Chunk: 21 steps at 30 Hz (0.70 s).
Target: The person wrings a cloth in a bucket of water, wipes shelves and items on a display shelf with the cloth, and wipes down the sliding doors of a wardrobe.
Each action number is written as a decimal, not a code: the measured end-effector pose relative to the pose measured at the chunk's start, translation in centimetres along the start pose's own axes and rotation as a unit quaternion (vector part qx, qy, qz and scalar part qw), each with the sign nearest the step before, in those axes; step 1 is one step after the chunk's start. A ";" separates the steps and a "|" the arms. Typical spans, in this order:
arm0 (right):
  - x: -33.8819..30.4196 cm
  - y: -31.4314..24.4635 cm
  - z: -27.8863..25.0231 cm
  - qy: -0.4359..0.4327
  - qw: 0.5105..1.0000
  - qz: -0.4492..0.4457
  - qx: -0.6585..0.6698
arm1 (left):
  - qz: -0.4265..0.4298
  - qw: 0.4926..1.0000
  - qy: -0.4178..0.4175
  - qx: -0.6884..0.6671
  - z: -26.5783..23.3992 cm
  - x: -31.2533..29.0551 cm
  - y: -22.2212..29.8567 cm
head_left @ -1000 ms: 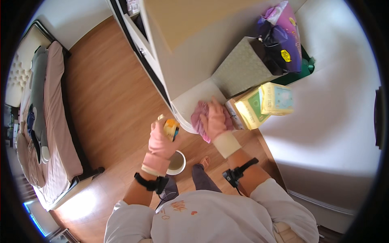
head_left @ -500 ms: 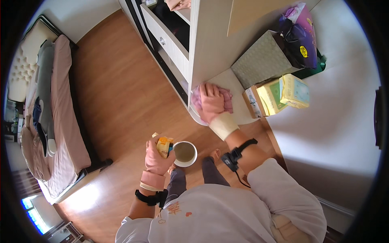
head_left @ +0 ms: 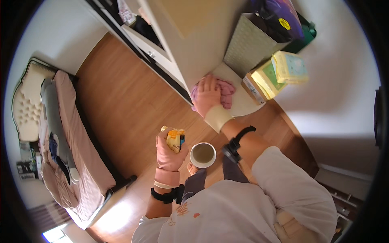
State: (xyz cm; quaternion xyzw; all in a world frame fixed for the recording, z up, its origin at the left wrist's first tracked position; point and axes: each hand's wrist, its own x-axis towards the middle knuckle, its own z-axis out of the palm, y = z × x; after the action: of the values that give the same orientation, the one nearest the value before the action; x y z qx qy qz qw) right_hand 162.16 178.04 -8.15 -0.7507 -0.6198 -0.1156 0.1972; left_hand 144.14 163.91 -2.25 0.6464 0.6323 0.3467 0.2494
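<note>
Right hand (head_left: 207, 95) lies open, pressing crumpled pink cloth (head_left: 227, 90) on rounded white shelf (head_left: 244, 106), seemingly wiping; next stroke needs even pressure.

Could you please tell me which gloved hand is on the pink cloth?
The right hand, laid over the pink cloth; the left hand instead holds a yellow packet.
</note>
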 end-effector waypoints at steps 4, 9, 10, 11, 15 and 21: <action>-5.0 3.0 -0.6 -0.205 0.863 -0.449 0.111 | 0.000 0.999 0.002 -0.047 1.0 1.1 1.4; -3.0 5.8 -6.5 -0.273 0.828 -0.289 0.395 | -0.022 0.999 -0.015 -0.042 0.0 1.1 0.4; -0.1 6.3 -8.9 -0.356 0.827 -0.237 0.364 | -0.029 0.999 -0.010 -0.038 -0.2 0.8 0.1; 0.7 6.7 -5.9 -0.183 0.922 -0.163 0.299 | -0.026 0.999 -0.014 -0.039 0.5 1.1 0.2; 2.8 4.1 -2.3 -0.050 0.996 -0.020 0.074 | -0.044 0.998 -0.028 -0.045 1.0 1.0 1.8; -4.7 8.4 -3.9 -0.148 0.926 -0.272 0.217 | -0.033 0.999 -0.022 -0.033 0.7 0.8 1.8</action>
State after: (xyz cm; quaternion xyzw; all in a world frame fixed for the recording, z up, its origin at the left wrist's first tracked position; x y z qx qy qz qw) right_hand 169.70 170.90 -7.88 -0.5009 -0.8322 0.0851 0.2221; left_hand 145.84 164.61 -1.23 0.6243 0.6355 0.3445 0.2962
